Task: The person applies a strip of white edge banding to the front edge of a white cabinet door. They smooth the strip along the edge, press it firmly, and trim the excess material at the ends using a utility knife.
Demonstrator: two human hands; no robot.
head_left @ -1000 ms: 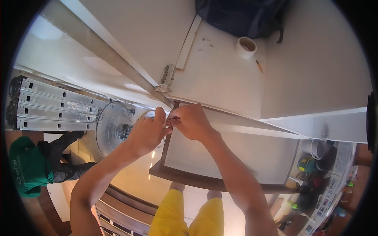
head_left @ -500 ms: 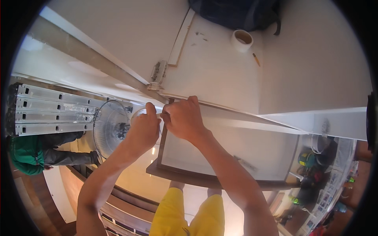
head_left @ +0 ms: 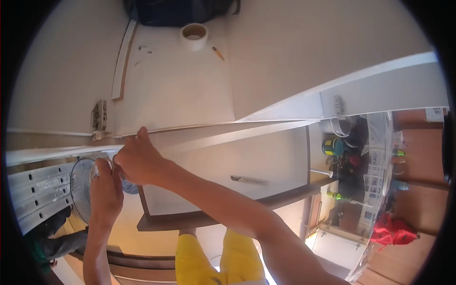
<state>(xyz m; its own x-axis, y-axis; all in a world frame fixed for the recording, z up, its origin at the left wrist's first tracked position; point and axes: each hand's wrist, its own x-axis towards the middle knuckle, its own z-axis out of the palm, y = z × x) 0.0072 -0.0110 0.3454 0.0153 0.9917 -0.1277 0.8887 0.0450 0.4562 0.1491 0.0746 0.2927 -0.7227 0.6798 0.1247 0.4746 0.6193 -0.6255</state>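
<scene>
Right hand (head_left: 140,159) and left hand (head_left: 105,185) meet with curled fingers at the left side of the open drawer (head_left: 275,154), near the front edge of the cabinet shelf (head_left: 175,85); whether they pinch something, I cannot tell. Drawer floor spreads between the right forearm (head_left: 223,197) and the drawer's right wall, a utility knife (head_left: 248,180) lying there.

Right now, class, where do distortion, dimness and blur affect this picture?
Head view: the corners go black and the drawer front bows; head view: the bag is dim, with little detail; head view: anything between the fingers is too soft to make out.
</scene>
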